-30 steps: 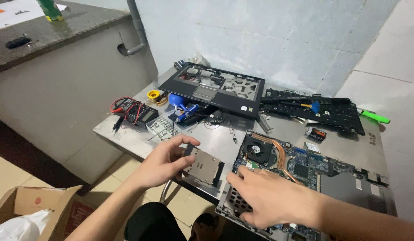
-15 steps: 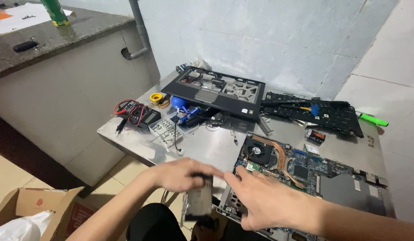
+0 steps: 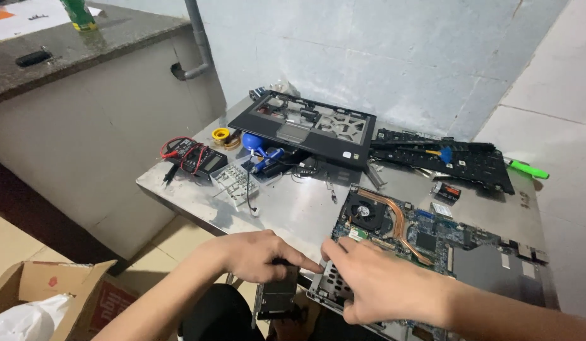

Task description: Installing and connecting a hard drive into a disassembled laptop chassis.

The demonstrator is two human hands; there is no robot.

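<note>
A steel-topped work surface (image 3: 293,208) stands against a whitewashed wall, beside a stone-topped counter, with tiled floor below. Nearest the camera, the left hand (image 3: 255,256) now grips a flat grey metal drive caddy (image 3: 277,297) that hangs tilted below the surface's front edge, clear of the open bay; a second ago the same part lay flat beside the board, so it has been lifted out and drawn towards the person's lap. The left hand's fingers are closed on its upper end. The right hand (image 3: 381,284) rests on the near corner of the bare laptop base with its green circuit board (image 3: 425,240), fingers spread and pressing down, holding nothing; it has kept that place throughout. Just beyond sits the black cooling fan with copper heat pipe (image 3: 369,211). To the left lie a black multimeter with red leads (image 3: 195,158) and a blue rubber dust blower (image 3: 255,142). Farther back are the black palm-rest frame (image 3: 305,126) and the black keyboard (image 3: 444,158). A brown cardboard box (image 3: 47,297) sits on the floor.
</note>
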